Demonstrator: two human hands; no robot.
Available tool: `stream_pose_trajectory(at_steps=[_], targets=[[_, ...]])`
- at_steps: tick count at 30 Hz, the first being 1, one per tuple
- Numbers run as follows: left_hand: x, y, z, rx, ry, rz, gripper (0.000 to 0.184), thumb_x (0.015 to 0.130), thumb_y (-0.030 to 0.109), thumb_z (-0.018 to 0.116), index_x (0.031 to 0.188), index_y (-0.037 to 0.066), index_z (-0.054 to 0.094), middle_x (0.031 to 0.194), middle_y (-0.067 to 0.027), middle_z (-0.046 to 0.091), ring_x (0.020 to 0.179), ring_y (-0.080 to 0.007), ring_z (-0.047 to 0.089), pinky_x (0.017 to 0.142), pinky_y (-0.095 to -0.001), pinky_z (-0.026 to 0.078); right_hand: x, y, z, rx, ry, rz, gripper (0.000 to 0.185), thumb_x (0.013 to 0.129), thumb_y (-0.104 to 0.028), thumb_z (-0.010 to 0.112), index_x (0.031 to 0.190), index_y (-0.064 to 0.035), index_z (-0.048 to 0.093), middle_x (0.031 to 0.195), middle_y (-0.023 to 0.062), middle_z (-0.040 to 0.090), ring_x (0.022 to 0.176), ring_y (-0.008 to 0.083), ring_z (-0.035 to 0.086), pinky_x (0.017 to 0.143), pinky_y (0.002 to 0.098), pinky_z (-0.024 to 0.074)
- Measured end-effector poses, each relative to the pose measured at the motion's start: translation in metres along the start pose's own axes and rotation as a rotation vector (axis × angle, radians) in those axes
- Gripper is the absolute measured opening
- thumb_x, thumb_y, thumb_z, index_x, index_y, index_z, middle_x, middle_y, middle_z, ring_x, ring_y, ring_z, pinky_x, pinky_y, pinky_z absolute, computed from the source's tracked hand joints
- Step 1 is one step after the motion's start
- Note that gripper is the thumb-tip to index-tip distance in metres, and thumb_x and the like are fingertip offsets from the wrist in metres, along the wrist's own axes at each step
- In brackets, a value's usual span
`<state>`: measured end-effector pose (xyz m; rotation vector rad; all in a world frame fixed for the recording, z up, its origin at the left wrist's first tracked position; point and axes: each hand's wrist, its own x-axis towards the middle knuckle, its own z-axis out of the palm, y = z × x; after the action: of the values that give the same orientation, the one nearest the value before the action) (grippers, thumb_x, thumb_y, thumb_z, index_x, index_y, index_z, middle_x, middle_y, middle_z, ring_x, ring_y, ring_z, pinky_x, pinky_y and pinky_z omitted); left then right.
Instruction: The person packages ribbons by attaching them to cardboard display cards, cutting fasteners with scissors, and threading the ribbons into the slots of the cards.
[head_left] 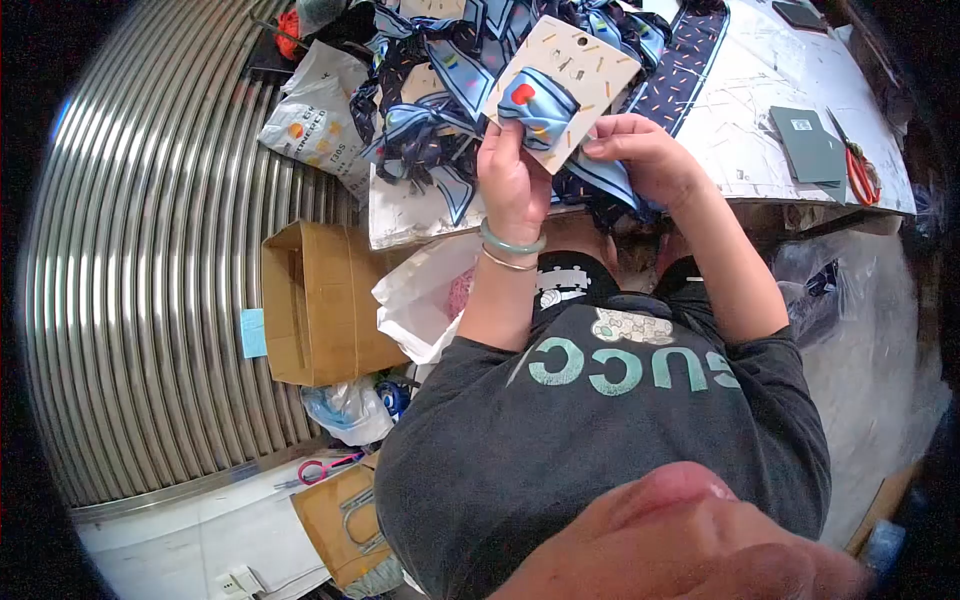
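A cream card point(600, 75) with small tan dashes and a hole at its top is held up over the table. A light blue ribbon bow point(538, 108) with a red spot lies on its face. My left hand point(513, 180) grips the card and bow at the lower left edge, thumb on the ribbon. At the lower right, my right hand point(640, 155) has its fingers bent together by the card and a blue ribbon tail point(607, 178); its exact hold is partly hidden. Behind the card lies a pile of blue and navy ribbons point(430, 120).
On the white table point(740, 150), a patterned navy ribbon point(690, 60) stretches away, with dark green cards point(808, 150) and red-handled scissors point(860, 172) to the right. A cardboard box point(330, 305) and a white bag point(425, 295) sit below left, beside ridged metal point(150, 250).
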<state>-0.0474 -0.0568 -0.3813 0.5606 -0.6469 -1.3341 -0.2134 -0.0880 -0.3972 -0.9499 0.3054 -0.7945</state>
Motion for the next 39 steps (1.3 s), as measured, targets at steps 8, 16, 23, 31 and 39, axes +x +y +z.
stream_pose_trajectory(at_steps=[8, 16, 23, 31, 39], targets=[[-0.002, -0.004, -0.011, 0.155, -0.072, 0.175, 0.033, 0.096, 0.013, 0.051, 0.125, -0.002, 0.050, 0.117, -0.0114, 0.061, 0.103, -0.0232, 0.062, 0.091, -0.0390, 0.051, -0.002, 0.016, 0.005, 0.178, 0.276, 0.189, 0.029, 0.085, -0.010, 0.060, 0.109, 0.0055, 0.060, 0.099, 0.0112, 0.067, 0.084, 0.0160, 0.066, 0.076, 0.0281, 0.0539], [-0.007, 0.000, -0.004, 0.076, -0.090, -0.003, 0.031, 0.097, 0.013, 0.047, 0.124, 0.000, 0.050, 0.116, -0.0122, 0.062, 0.103, -0.0242, 0.063, 0.090, -0.0405, 0.052, -0.014, -0.003, -0.008, 0.030, 0.278, -0.321, 0.015, 0.080, -0.007, 0.064, 0.093, -0.0010, 0.065, 0.089, 0.0049, 0.068, 0.083, 0.0104, 0.062, 0.079, 0.0237, 0.0480], [-0.011, 0.000, 0.002, 0.054, -0.181, -0.069, 0.037, 0.098, 0.019, 0.044, 0.132, 0.004, 0.043, 0.125, -0.0122, 0.056, 0.112, -0.0253, 0.058, 0.095, -0.0429, 0.049, -0.022, -0.011, -0.008, -0.124, 0.180, -0.003, 0.029, 0.080, -0.019, 0.069, 0.101, 0.0011, 0.068, 0.094, 0.0058, 0.068, 0.085, 0.0115, 0.062, 0.080, 0.0235, 0.0470], [-0.018, -0.002, -0.011, 0.019, -0.238, -0.005, 0.031, 0.093, 0.006, 0.050, 0.123, 0.009, 0.043, 0.124, -0.0088, 0.055, 0.112, -0.0251, 0.057, 0.093, -0.0451, 0.051, -0.020, 0.000, 0.003, 0.045, 0.234, 0.051, 0.031, 0.076, -0.004, 0.068, 0.106, 0.0039, 0.064, 0.099, 0.0101, 0.067, 0.086, 0.0141, 0.064, 0.078, 0.0275, 0.0505], [-0.015, -0.008, -0.019, -0.001, -0.304, 0.013, 0.036, 0.090, 0.004, 0.055, 0.124, 0.012, 0.045, 0.120, -0.0089, 0.058, 0.107, -0.0265, 0.060, 0.086, -0.0440, 0.054, -0.019, -0.005, 0.011, 0.018, 0.167, -0.222, 0.021, 0.085, -0.010, 0.061, 0.101, 0.0024, 0.066, 0.092, 0.0049, 0.068, 0.084, 0.0089, 0.062, 0.077, 0.0235, 0.0488]])
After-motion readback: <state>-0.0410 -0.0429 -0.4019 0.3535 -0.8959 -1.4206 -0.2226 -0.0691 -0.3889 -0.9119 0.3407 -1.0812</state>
